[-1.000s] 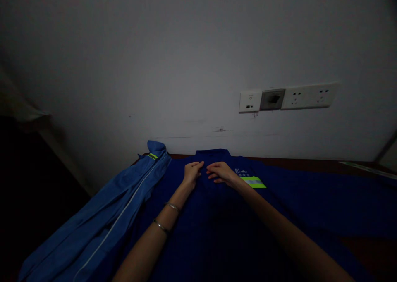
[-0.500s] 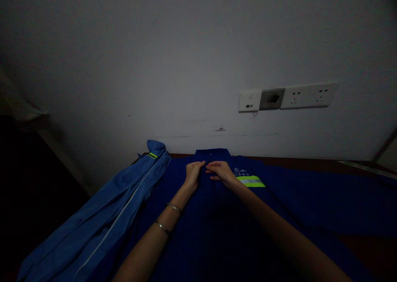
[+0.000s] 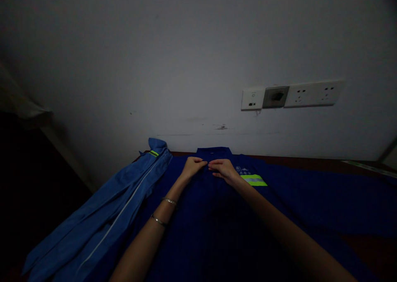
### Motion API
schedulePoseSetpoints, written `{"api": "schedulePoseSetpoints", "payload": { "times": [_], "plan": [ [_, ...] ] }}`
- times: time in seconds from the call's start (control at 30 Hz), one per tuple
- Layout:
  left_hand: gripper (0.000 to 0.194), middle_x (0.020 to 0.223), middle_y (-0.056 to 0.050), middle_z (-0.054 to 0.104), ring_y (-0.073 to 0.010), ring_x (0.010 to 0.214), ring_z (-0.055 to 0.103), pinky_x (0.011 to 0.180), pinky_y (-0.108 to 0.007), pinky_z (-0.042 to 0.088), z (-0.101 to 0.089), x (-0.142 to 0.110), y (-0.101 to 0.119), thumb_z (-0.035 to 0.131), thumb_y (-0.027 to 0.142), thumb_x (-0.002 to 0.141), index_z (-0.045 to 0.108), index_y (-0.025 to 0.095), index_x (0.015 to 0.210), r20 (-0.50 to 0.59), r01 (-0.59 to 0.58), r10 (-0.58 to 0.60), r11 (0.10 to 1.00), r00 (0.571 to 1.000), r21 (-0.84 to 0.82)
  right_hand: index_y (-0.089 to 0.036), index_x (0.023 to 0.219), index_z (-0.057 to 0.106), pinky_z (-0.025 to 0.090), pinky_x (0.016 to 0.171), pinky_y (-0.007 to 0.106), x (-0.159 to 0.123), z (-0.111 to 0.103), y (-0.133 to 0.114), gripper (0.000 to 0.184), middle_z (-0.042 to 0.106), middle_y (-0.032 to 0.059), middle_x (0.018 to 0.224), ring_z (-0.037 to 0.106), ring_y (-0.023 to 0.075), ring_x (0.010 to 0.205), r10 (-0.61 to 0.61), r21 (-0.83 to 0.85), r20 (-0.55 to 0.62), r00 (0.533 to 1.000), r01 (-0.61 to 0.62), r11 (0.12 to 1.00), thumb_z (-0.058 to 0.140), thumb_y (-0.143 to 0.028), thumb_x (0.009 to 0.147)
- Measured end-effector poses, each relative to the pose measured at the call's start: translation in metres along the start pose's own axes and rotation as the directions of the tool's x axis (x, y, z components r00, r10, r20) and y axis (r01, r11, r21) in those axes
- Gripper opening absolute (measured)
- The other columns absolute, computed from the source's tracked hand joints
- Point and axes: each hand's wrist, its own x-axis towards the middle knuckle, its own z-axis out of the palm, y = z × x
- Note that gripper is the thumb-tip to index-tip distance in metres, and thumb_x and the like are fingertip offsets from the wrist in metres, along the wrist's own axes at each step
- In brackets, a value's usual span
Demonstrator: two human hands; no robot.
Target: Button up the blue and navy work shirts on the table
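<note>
A dark blue work jacket (image 3: 192, 216) lies spread out before me, its collar toward the wall. A yellow-and-silver reflective strip (image 3: 254, 180) and pale lettering mark its right-hand chest as I see it. Just below the collar, my left hand (image 3: 192, 166) is closed in a pinch on the jacket's front. Close beside it, my right hand (image 3: 223, 169) pinches the same front, its fingertips almost meeting the left ones. The small part between the fingertips is too dark to make out.
A lighter blue garment (image 3: 114, 209) with white piping and a yellow-green strip lies on the left. Behind the dark reddish table (image 3: 297, 161) rises a grey-white wall (image 3: 186, 67). Switch and socket plates (image 3: 313, 94) are mounted on it at right.
My left hand has tilted and its wrist has shifted slightly left. The right hand remains by the collar opening, fingertips still close to the left ones. The camera view has moved a little.
</note>
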Motion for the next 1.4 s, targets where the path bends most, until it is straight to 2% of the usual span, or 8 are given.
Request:
{"api": "schedulePoseSetpoints", "payload": {
  "times": [0.13,0.33,0.63,0.87,1.03,1.17,1.27,1.4],
  "plan": [
    [0.02,0.046,0.0,0.054,-0.0071,0.043,0.04,0.045,-0.02,0.026,-0.008,0.0,0.004,0.07,0.03,0.054,0.065,0.012,0.053,0.087,-0.011,0.008,1.0,0.996,0.024,-0.013,0.07,0.063,0.048,0.046,0.016,-0.002,0.003,-0.001,0.007,0.067,0.0064,0.069,0.062,0.0125,0.065,-0.009,-0.026,0.003,1.0,0.009,1.0,0.063,-0.008,0.066],
    [0.019,0.052,-0.002,0.058,-0.009,0.048,0.048,0.05,-0.022,0.034,-0.006,-0.003,0.003,0.074,0.026,0.05,0.063,0.011,0.055,0.054,0.075,-0.069,0.99,0.996,-0.121,-0.012,0.069,0.063,0.05,0.048,0.017,-0.003,0.004,0.0,0.005,0.067,0.0074,0.071,0.062,0.0119,0.062,0.015,-0.002,0.012,1.0,-0.015,1.0,0.062,-0.008,0.065],
    [0.017,0.053,-0.002,0.059,-0.0095,0.047,0.05,0.051,-0.024,0.038,-0.006,0.001,-0.003,0.075,0.019,0.047,0.065,0.01,0.059,-0.036,0.133,-0.144,0.969,0.989,-0.21,-0.011,0.067,0.062,0.051,0.048,0.017,-0.002,0.007,0.003,0.005,0.066,0.0057,0.064,0.062,0.0118,0.059,0.025,0.022,0.008,1.0,-0.025,0.999,0.064,-0.008,0.063],
    [0.016,0.06,-0.004,0.062,-0.0111,0.052,0.052,0.052,-0.024,0.04,-0.001,-0.001,-0.008,0.074,0.02,0.05,0.068,0.01,0.062,-0.056,0.054,-0.068,0.975,0.996,-0.218,-0.012,0.067,0.061,0.052,0.048,0.017,0.001,0.007,0.005,0.007,0.066,0.006,0.063,0.063,0.0128,0.06,-0.007,0.015,-0.04,0.999,0.008,1.0,0.065,-0.008,0.062],
    [0.016,0.066,-0.004,0.064,-0.0112,0.054,0.053,0.053,-0.024,0.041,0.003,-0.002,-0.011,0.071,0.024,0.057,0.07,0.011,0.068,0.017,-0.105,0.107,0.988,0.994,-0.109,-0.013,0.066,0.059,0.052,0.047,0.018,0.005,0.005,0.005,0.01,0.064,0.0043,0.058,0.063,0.0133,0.057,-0.038,0.093,-0.079,0.996,0.046,0.995,0.065,-0.006,0.06],
    [0.013,0.076,-0.005,0.063,-0.0134,0.071,0.057,0.066,-0.025,0.044,0.003,-0.004,-0.015,0.063,0.018,0.067,0.071,0.014,0.076,0.061,-0.382,0.378,0.92,0.924,0.088,-0.013,0.064,0.057,0.053,0.049,0.019,0.008,0.003,0.005,0.013,0.062,0.0027,0.053,0.062,0.013,0.053,-0.076,0.204,-0.124,0.989,0.101,0.974,0.065,-0.004,0.058],
    [0.022,0.082,-0.004,0.061,-0.0124,0.078,0.056,0.073,-0.025,0.044,0.002,-0.005,-0.019,0.054,0.009,0.073,0.07,0.018,0.087,0.111,-0.553,0.547,0.781,0.83,0.291,-0.014,0.064,0.056,0.056,0.056,0.024,0.008,0.001,0.006,0.015,0.061,0.0014,0.053,0.062,0.0134,0.054,-0.104,0.28,-0.121,0.987,0.134,0.951,0.067,-0.006,0.057],
    [0.024,0.087,-0.005,0.057,-0.0123,0.081,0.054,0.073,-0.026,0.046,0.001,-0.008,-0.026,0.051,0.007,0.076,0.068,0.017,0.09,0.18,-0.687,0.697,0.568,0.694,0.453,-0.014,0.066,0.057,0.056,0.063,0.029,0.006,0.0,0.006,0.015,0.063,0.0022,0.06,0.063,0.0149,0.061,-0.105,0.354,-0.045,0.993,0.114,0.928,0.071,-0.015,0.059]
  ]
}}
